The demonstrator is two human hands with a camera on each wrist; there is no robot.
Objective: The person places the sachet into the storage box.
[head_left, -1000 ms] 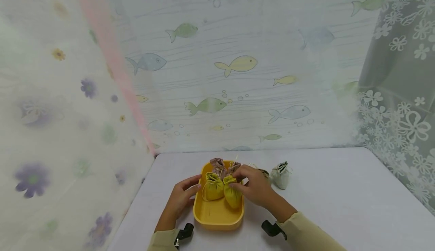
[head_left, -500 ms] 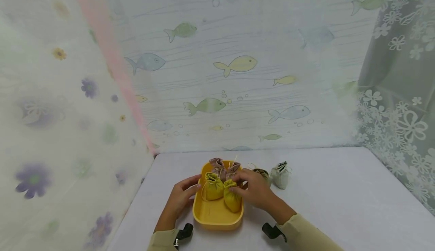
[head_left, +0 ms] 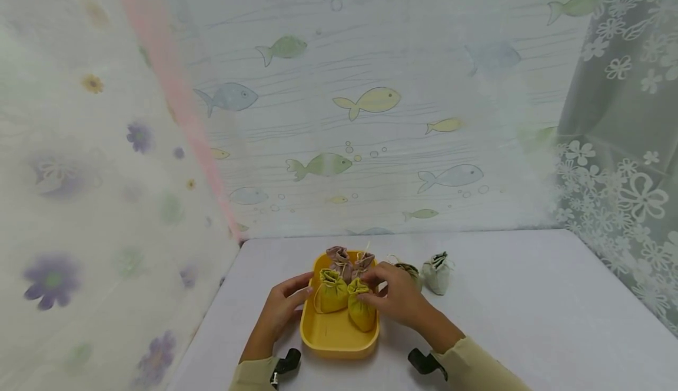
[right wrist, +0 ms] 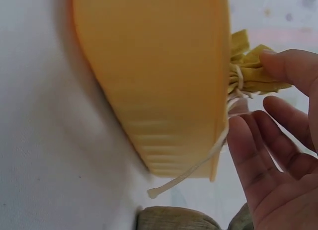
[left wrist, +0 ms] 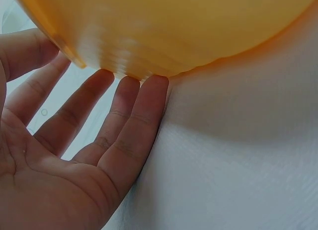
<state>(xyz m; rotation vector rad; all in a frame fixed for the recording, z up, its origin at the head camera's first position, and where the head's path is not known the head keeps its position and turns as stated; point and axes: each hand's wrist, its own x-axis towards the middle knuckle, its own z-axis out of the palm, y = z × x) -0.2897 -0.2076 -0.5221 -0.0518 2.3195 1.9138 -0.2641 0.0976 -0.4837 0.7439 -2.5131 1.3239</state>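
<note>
A yellow plastic tray point(head_left: 339, 339) holds two yellow drawstring pouches, a left one point(head_left: 332, 294) and a right one point(head_left: 362, 314). Behind them in the tray are two dusty-pink pouches point(head_left: 339, 255). My left hand point(head_left: 283, 305) touches the tray's left side; in the left wrist view its extended fingers point(left wrist: 131, 120) rest against the outer wall. Over the right rim, my right hand point(head_left: 402, 297) is at the neck of the right yellow pouch. The right wrist view shows the thumb point(right wrist: 285, 66) touching that gathered neck, with the other fingers spread apart from it.
Just right of the tray stands an olive-brown pouch point(head_left: 409, 269), partly behind the right hand. A pale grey-green pouch point(head_left: 437, 274) is beside it. A light cord point(right wrist: 189, 175) hangs over the tray's right rim. White cloth point(head_left: 508, 308) covers the table; patterned curtains surround it.
The right yellow pouch has settled slightly lower in the tray, and my right hand has shifted a little with its fingers loosened. My left hand stays at the tray's side.
</note>
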